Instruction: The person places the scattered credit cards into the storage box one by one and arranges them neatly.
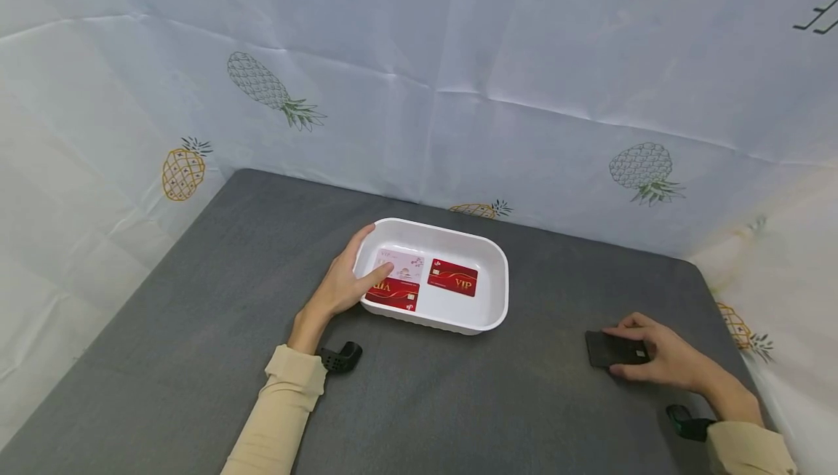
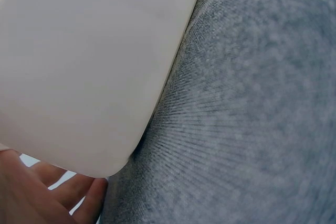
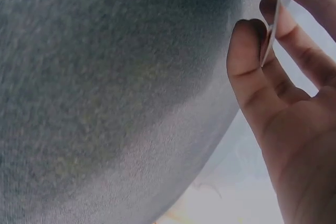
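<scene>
A white plastic tray (image 1: pixel 492 300) sits on the grey table, gripped at its left end by my left hand (image 1: pixel 343 284), thumb over the rim and fingers along the outside. Inside lie a pale pink VIP card (image 1: pixel 409 262), a red VIP card (image 1: pixel 399 299) below it, partly under my thumb, and another red VIP card (image 1: pixel 453 278) to the right. In the left wrist view, fingers (image 2: pixel 73 190) show against the tray's outer wall (image 2: pixel 89 72). Over at the right, my right hand (image 1: pixel 674 358) pinches a black card (image 1: pixel 605 350) by its edges; the right wrist view shows it edge-on (image 3: pixel 276 19).
A grey cloth-covered table (image 1: pixel 511 402) lies under everything. Behind and at both sides hangs a pale curtain (image 1: pixel 406 126) printed with pineapples. Dark wrist-worn devices sit near the left sleeve (image 1: pixel 294 373) and the right sleeve (image 1: pixel 749 449).
</scene>
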`<state>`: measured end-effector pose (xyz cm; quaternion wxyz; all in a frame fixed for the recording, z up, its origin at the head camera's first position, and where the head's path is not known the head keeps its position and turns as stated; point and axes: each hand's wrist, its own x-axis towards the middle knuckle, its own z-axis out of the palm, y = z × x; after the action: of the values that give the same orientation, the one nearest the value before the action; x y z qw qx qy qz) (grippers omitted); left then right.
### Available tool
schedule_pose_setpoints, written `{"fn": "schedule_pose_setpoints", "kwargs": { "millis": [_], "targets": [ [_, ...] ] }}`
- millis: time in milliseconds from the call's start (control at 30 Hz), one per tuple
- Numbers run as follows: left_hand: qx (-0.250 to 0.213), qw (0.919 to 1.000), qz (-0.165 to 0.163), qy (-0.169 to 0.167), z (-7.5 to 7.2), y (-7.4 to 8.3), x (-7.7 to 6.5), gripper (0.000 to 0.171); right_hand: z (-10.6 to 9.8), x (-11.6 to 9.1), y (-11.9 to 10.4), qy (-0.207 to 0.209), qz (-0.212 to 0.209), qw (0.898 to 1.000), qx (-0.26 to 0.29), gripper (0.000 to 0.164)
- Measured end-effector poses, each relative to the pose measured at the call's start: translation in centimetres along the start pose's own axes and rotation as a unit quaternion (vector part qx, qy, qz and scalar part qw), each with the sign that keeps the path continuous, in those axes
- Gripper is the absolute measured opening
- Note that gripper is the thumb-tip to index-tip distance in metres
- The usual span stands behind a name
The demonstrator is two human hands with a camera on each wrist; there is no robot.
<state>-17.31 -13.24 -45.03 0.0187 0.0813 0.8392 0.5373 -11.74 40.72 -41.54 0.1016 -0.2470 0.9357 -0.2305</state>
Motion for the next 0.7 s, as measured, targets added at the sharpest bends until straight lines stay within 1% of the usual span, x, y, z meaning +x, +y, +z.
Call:
{"fn": "schedule_pose_setpoints", "kwargs": {
  "millis": [133,300,467,700],
  "targets": [
    [0.001,1.0,-0.001,0.0,0.0,0.0,0.0,0.083,0.2,0.3,-0.4,0.024,-0.001,1.0,-0.02,0.054],
    [0.0,1.0,0.0,0.0,0.0,0.0,-0.1,0.083,0.3,0.7,-1.0,0.053,-0.013,0.998,-0.041,0.054],
    [0.001,1.0,0.001,0.001,0.1,0.0,-0.1,0.083,0.3,1.2,-1.8,0.066,-0.014,0.997,-0.047,0.054],
    [0.002,1.0,0.001,0.002,0.2,-0.1,-0.1,0.083,0.5,2.1,-2.9,0.077,-0.027,0.995,-0.049,0.055]
  ]
}}
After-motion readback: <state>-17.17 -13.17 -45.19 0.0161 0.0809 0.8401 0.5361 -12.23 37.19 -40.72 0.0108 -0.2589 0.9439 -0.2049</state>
